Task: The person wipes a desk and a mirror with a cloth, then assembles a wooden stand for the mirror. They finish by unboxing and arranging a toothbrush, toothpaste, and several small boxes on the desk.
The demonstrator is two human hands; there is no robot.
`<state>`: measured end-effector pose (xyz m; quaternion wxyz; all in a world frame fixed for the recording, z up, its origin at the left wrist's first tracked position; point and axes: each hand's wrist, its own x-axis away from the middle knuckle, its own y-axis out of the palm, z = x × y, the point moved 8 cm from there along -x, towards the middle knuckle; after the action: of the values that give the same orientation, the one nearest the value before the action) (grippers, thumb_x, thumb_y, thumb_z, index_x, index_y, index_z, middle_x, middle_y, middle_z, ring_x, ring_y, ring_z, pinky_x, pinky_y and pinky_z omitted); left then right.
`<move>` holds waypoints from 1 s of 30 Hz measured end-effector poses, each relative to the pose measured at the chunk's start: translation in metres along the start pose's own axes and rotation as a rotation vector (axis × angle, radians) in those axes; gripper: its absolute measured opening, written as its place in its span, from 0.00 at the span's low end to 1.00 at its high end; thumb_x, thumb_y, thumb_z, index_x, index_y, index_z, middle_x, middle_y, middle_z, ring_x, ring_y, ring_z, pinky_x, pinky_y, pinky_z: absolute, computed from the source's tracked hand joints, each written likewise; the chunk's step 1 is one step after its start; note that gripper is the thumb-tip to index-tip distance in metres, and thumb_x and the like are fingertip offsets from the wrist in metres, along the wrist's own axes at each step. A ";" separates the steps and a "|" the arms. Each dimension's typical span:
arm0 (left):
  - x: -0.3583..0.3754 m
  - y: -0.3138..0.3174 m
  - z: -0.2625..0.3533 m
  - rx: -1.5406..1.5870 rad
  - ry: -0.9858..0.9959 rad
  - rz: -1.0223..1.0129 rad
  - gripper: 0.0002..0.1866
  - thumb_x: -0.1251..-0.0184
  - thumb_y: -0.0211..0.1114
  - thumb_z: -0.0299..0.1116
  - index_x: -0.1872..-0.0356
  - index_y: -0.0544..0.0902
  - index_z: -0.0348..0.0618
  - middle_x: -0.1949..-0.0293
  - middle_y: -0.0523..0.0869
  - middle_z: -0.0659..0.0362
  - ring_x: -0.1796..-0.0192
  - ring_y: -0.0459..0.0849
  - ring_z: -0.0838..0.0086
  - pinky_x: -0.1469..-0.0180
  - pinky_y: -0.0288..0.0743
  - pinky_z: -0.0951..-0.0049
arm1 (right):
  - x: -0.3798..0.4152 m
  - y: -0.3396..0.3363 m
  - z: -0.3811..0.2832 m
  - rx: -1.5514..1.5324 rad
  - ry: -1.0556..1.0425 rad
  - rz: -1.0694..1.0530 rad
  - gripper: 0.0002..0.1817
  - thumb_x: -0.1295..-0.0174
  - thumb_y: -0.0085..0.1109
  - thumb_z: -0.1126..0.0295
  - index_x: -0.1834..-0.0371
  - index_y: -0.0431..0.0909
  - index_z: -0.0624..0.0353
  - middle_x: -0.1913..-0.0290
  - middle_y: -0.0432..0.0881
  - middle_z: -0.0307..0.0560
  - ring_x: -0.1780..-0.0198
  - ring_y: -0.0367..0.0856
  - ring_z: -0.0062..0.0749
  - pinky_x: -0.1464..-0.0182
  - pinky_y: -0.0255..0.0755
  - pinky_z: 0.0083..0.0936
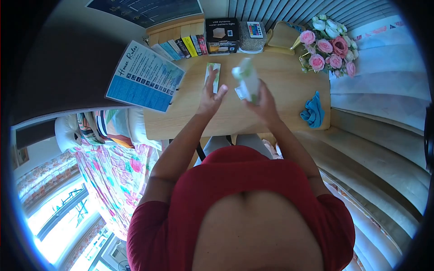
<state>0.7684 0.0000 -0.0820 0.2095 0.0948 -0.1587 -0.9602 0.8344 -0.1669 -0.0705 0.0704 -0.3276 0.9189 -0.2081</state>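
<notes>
My right hand (263,105) is wrapped round a white and green box (247,81), which is blurred and raised at a tilt over the wooden table. A small white piece at the box's lower left is too blurred to name. To the left, my left hand (211,97) has its fingers apart and holds nothing. Just beyond that hand, a flat white and green packet (216,72) lies on the table, partly hidden behind the fingers.
On the table (280,72), books (183,47), a black box (222,36) and a grey container (252,43) line the back. Pink and white flowers (327,47) stand back right, a blue cloth (313,110) near right. A House Rules sign (142,77) is at left.
</notes>
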 end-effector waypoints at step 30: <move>0.019 0.057 0.039 0.027 -0.374 -0.122 0.37 0.49 0.65 0.20 0.35 0.62 0.40 0.42 0.71 0.53 0.39 0.70 0.66 0.37 0.65 0.64 | 0.015 0.060 0.001 -1.444 0.700 -0.337 0.15 0.33 0.52 0.60 0.52 0.72 0.59 0.62 0.76 0.41 0.63 0.76 0.28 0.59 0.74 0.32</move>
<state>0.7630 -0.0474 -0.0284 0.1167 -0.0730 -0.2016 -0.9697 0.7885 -0.1348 -0.0967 -0.4810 -0.3420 0.7337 0.3366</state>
